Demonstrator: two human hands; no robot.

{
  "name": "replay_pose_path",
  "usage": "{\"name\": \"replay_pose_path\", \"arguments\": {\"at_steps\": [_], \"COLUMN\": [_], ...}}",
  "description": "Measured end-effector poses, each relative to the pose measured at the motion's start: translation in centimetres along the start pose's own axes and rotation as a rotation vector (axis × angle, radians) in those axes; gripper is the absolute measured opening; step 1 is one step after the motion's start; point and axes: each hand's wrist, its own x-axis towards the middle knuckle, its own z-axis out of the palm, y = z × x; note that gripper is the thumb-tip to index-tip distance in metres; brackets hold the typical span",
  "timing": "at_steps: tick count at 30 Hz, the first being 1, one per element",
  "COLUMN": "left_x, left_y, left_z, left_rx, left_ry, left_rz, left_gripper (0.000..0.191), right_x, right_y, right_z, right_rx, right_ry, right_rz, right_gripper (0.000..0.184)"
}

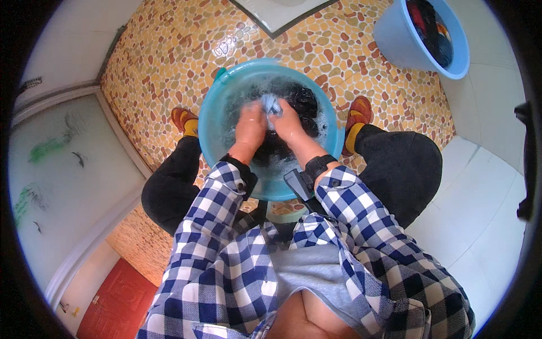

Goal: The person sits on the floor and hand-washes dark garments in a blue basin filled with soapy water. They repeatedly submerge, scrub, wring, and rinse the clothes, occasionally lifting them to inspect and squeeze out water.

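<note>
A round turquoise plastic basin (271, 193) stands on the floor between my feet, with sudsy water and dark wet cloth (302, 99) in it. Over the water, my left hand (250, 123) and my right hand (288, 120) are close together near the basin's middle. Between them they grip a small light-blue wet cloth (271, 104), bunched up. My left hand is slightly blurred, and its fingertips are hidden behind the hand. Black straps circle both wrists; a grey device (298, 184) sits on the right one.
A light-blue bucket (391, 46) holding dark and coloured clothes stands at the far right by the tiled wall (487, 101). The pebble-patterned floor (186, 55) has a wet shine. A frosted glass panel (84, 140) is on the left, with a red door (116, 303) beyond. A white dark-edged corner (279, 15) lies ahead.
</note>
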Motion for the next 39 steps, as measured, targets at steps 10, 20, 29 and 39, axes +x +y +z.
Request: {"name": "replay_pose_path", "arguments": {"at_steps": [10,20,29,39], "left_x": [-3.2,-4.5,-2.1,-5.9], "left_y": [5.0,8.6,1.6,-0.4], "left_z": [0.7,-2.8,-5.0,-7.4], "left_rx": [-0.428,-0.172,-1.298,-1.721], "left_ry": [0.044,0.070,-0.081,0.136], "left_rz": [0.113,0.047,-0.690,-0.649], "left_gripper": [0.038,0.031,0.039,0.034], "right_x": [0.5,-1.6,-2.7,-0.9], "right_y": [-1.2,-4.0,-7.5,-6.7], "right_z": [-0.3,-0.1,-3.1,-7.9], "right_rx": [0.958,0.921,0.912,0.977], "right_ry": [-0.053,-0.045,-0.343,-0.071], "right_rz": [0.569,0.453,0.408,0.253], "right_gripper": [0.046,0.031,0.026,0.013]}}
